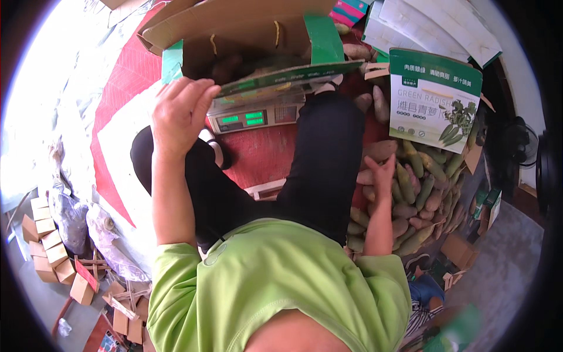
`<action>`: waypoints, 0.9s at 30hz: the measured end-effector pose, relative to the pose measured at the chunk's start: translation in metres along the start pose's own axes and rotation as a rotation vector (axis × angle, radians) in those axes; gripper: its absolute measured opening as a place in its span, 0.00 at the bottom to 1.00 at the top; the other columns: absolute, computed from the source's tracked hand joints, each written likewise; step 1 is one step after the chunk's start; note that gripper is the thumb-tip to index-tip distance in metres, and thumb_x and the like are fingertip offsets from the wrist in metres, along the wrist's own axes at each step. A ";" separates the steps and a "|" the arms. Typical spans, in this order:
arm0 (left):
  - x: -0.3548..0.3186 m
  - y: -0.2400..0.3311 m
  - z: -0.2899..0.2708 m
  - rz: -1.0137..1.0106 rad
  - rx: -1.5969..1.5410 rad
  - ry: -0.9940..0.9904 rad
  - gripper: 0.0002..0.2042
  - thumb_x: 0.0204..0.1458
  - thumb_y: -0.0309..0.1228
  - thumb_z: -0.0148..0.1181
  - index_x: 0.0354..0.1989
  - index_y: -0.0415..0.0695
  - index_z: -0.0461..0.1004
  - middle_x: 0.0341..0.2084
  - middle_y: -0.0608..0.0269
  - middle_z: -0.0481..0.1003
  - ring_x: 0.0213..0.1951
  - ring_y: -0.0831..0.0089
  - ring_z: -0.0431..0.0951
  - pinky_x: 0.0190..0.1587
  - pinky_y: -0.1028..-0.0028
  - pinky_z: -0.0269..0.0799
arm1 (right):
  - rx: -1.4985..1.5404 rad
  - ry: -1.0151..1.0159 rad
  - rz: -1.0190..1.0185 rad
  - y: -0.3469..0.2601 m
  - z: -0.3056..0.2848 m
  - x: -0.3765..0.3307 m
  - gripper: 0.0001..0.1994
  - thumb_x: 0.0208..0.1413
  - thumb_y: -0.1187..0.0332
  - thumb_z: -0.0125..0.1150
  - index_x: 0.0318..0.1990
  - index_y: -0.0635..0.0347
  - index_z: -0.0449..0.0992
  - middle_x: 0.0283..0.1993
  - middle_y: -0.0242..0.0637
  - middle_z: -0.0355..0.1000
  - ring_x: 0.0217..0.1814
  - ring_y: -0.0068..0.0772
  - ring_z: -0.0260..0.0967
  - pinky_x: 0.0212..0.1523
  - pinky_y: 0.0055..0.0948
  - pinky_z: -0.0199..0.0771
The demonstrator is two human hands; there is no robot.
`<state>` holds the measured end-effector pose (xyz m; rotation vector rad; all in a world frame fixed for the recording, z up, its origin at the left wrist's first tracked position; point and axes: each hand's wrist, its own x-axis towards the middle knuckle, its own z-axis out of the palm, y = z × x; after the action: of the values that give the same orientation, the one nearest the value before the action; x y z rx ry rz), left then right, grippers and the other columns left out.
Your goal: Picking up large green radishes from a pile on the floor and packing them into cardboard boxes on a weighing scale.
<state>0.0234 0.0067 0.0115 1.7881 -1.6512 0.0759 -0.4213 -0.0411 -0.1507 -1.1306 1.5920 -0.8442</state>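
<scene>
My left hand point(182, 114) grips the upper edge of the green-and-white front flap of a cardboard carton point(237, 14), its thumb along the edge. Dark tubers, mostly in shadow, lie inside the carton. Beneath its front edge shows a weighing scale point(249, 119) with lit green displays. Down by the pile to my right, my right hand point(381, 173) has thumb and forefinger spread apart. Their tips reach the near edge of a reddish-brown sweet potato point(380, 150); its other fingers are partly hidden. Green radishes point(404, 182) and more sweet potatoes lie around it.
A printed white-and-green carton panel point(434, 102) stands over the pile, with flat white cartons point(428, 26) behind it. A black fan point(519, 144) is at far right. Small brown boxes point(56, 252) and plastic-wrapped bundles point(70, 223) lie at left. A person's blue clothing point(425, 290) shows lower right.
</scene>
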 end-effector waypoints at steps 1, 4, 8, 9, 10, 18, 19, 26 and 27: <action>0.001 -0.001 -0.003 0.060 0.012 -0.026 0.03 0.48 0.26 0.64 0.30 0.40 0.79 0.22 0.60 0.75 0.24 0.67 0.76 0.29 0.72 0.70 | -0.015 -0.004 -0.087 -0.028 0.001 0.009 0.36 0.41 0.78 0.68 0.60 0.65 0.59 0.56 0.40 0.65 0.58 0.34 0.63 0.60 0.32 0.61; 0.000 -0.002 -0.007 0.106 0.006 -0.079 0.03 0.46 0.26 0.64 0.28 0.40 0.78 0.23 0.60 0.75 0.25 0.64 0.76 0.30 0.69 0.70 | 0.100 -0.034 -0.267 -0.114 0.011 0.020 0.35 0.44 0.78 0.67 0.62 0.66 0.58 0.58 0.40 0.64 0.60 0.33 0.62 0.62 0.31 0.59; -0.001 -0.002 -0.012 0.147 0.018 -0.082 0.05 0.45 0.27 0.66 0.28 0.40 0.78 0.22 0.61 0.75 0.25 0.65 0.75 0.30 0.68 0.69 | 0.199 -0.101 -0.502 -0.212 0.037 0.025 0.32 0.46 0.79 0.66 0.60 0.68 0.60 0.57 0.40 0.65 0.60 0.33 0.63 0.62 0.32 0.60; 0.000 0.000 -0.012 0.159 0.020 -0.089 0.06 0.44 0.28 0.66 0.29 0.41 0.78 0.22 0.62 0.75 0.25 0.65 0.75 0.29 0.68 0.69 | 0.251 -0.152 -0.631 -0.231 0.047 0.026 0.31 0.46 0.79 0.66 0.59 0.69 0.61 0.56 0.40 0.66 0.59 0.33 0.63 0.61 0.32 0.60; 0.001 0.001 -0.013 0.168 0.023 -0.096 0.06 0.43 0.29 0.67 0.29 0.41 0.78 0.22 0.63 0.74 0.24 0.66 0.75 0.29 0.69 0.69 | 0.249 -0.153 -0.638 -0.248 0.057 0.026 0.31 0.46 0.79 0.66 0.59 0.69 0.61 0.56 0.40 0.66 0.59 0.33 0.63 0.61 0.32 0.60; -0.001 -0.003 -0.015 0.155 -0.018 -0.070 0.09 0.43 0.34 0.67 0.28 0.44 0.77 0.22 0.68 0.73 0.25 0.70 0.75 0.28 0.69 0.69 | -0.270 -0.634 -0.745 -0.294 0.169 0.045 0.33 0.42 0.73 0.70 0.59 0.61 0.63 0.54 0.39 0.69 0.56 0.32 0.67 0.58 0.34 0.65; -0.001 -0.005 -0.013 0.160 -0.034 -0.058 0.09 0.43 0.34 0.67 0.29 0.44 0.77 0.23 0.67 0.73 0.25 0.69 0.75 0.28 0.69 0.69 | -0.375 -0.694 -0.761 -0.294 0.183 0.047 0.34 0.42 0.73 0.69 0.60 0.61 0.62 0.56 0.39 0.68 0.58 0.32 0.66 0.59 0.33 0.64; 0.002 -0.012 -0.013 0.117 -0.079 -0.053 0.08 0.43 0.27 0.66 0.33 0.41 0.80 0.26 0.60 0.76 0.27 0.64 0.77 0.31 0.69 0.72 | -1.256 -0.726 -0.946 -0.283 0.252 0.071 0.27 0.43 0.69 0.65 0.55 0.55 0.65 0.49 0.43 0.72 0.53 0.47 0.69 0.50 0.41 0.70; 0.000 -0.013 -0.013 0.114 -0.084 -0.045 0.08 0.43 0.26 0.66 0.33 0.41 0.80 0.26 0.60 0.77 0.28 0.65 0.77 0.31 0.70 0.72 | -1.235 -0.716 -0.910 -0.281 0.253 0.072 0.25 0.44 0.69 0.64 0.54 0.56 0.67 0.48 0.43 0.73 0.51 0.46 0.70 0.49 0.40 0.71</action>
<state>0.0400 0.0126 0.0157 1.6433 -1.7612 0.0172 -0.1097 -0.2018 0.0086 -2.7409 0.8175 0.2295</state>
